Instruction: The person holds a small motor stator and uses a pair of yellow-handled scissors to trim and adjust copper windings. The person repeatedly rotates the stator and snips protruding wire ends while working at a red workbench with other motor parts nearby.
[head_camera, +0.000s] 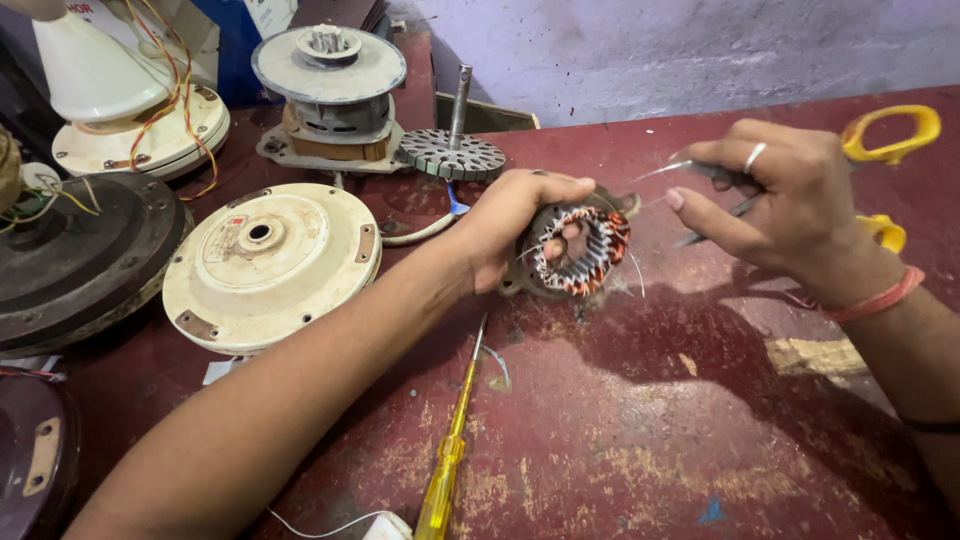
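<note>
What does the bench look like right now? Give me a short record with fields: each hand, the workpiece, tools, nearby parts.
left hand: left hand grips the stator, tilted on its edge
right hand: right hand holds a thin metal tool beside the stator, with a ring on one finger
workpiece: round stator with copper windings, loose wire ends sticking out
tools: yellow screwdriver lying on the red table; yellow-handled scissors behind the right hand
nearby parts: cream motor cover, rotor with shaft, motor assembly
</note>
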